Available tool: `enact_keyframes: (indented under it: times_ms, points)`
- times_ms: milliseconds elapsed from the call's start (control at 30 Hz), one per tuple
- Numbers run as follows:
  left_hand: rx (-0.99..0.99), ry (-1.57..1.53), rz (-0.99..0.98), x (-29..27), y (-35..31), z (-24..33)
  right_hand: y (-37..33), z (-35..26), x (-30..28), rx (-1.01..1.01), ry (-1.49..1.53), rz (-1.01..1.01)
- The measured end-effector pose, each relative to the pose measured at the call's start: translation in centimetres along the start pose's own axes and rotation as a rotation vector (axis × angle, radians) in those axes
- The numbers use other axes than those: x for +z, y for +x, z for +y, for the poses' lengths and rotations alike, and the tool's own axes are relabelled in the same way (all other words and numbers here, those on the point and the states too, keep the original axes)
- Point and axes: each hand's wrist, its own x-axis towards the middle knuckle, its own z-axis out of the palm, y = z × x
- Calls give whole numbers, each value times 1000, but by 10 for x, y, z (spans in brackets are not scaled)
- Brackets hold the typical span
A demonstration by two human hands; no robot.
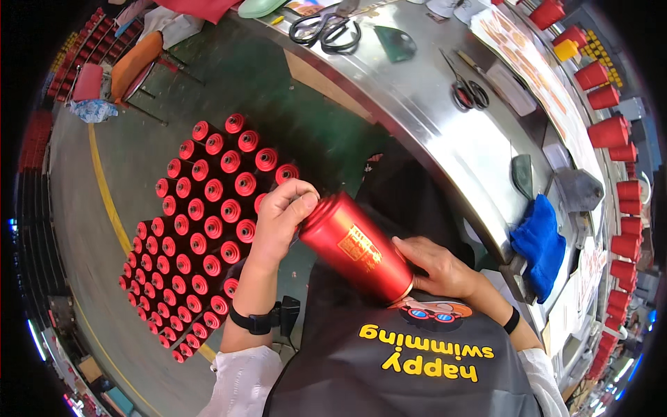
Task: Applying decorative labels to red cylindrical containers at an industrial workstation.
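A shiny red canister (pixel 358 247) with a gold printed panel lies tilted above my lap, its stepped, narrower end toward the upper left. At that end my left hand (pixel 288 212) is closed, fingers curled and thumb pressed in; what its fingertips grip is partly hidden. My right hand (pixel 441 267) wraps the canister's lower right end, whose rim is pale. Under the canister is a dark apron (pixel 410 347) with yellow lettering and a cartoon print. Left of my left hand stand rows of red stepped round pieces (pixel 198 243) with dark centres.
A curved-looking metal table (pixel 445 125) runs along the right. On it are large black scissors (pixel 325 33), smaller scissors (pixel 469 94) and a blue cloth (pixel 540 247). Red cups (pixel 609 132) line the far right. An orange chair (pixel 135 66) stands at the upper left.
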Motion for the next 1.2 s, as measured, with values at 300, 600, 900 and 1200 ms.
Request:
enact_keyframes:
  times_ms: [300,600,900,1200]
  points:
    - [609,933,414,-50,-1,73,78,-35,-62,-124,-499,50]
    - [755,1349,874,-241,123,83,170,-15,-67,42,-1030,134]
    - [142,1432,914,-367,270,-8,176,-8,-70,95,-1033,83]
    - [-359,1407,875,-409,342,-120,176,-3,-77,57,-995,38]
